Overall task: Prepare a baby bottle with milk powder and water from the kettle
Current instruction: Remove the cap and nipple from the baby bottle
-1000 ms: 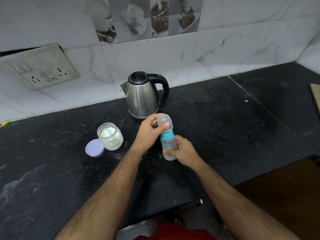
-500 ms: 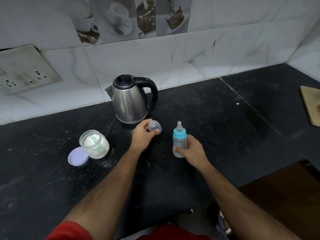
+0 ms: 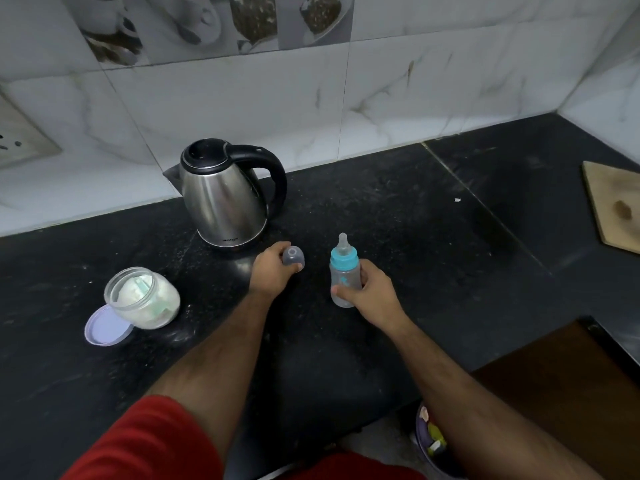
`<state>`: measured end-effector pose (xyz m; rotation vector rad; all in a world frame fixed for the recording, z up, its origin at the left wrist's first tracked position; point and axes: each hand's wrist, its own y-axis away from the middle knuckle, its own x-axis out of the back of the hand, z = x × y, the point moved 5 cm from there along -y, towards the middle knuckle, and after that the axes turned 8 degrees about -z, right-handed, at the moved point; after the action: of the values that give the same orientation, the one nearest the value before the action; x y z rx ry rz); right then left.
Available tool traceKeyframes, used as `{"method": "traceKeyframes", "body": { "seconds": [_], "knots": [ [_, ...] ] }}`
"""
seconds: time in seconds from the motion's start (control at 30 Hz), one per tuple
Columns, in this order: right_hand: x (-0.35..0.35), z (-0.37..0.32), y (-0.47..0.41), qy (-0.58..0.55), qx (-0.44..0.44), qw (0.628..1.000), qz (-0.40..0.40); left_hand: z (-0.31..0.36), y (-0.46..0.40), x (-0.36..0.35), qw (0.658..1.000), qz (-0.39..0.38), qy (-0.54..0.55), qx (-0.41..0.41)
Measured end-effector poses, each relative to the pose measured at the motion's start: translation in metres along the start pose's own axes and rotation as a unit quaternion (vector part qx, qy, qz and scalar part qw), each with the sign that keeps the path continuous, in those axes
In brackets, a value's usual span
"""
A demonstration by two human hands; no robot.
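Two hands, left hand (image 3: 273,271) holding one cap (image 3: 293,257), right hand (image 3: 369,291) one bottle (image 3: 343,275)

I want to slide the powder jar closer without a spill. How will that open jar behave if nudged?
The powder jar looks squat and wide, so it probably slides rather than tips. It seems over half full, likely giving some heft. It has no lid on; the lid lies beside it, so a jolt could puff powder out.

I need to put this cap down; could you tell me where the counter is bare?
Bare counter runs from the baby bottle to the wooden board, and between both forearms. It is crowded leftward: kettle, powder jar, purple lid.
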<state>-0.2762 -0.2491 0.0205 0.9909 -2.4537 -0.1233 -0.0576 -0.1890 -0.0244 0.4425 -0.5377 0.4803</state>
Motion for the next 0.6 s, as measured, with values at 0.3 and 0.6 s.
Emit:
{"method": "traceKeyframes", "body": {
  "seconds": [0.3, 0.6],
  "knots": [
    [-0.006, -0.003, -0.004, 0.011, 0.0, 1.0, -0.026, 0.002, 0.004, 0.002, 0.999, 0.024, -0.018, -0.017],
    [-0.027, -0.017, 0.0, -0.01, 0.017, 0.998, -0.061, 0.035, 0.056, 0.017, 0.98, -0.062, 0.16, -0.1]
  ]
}}
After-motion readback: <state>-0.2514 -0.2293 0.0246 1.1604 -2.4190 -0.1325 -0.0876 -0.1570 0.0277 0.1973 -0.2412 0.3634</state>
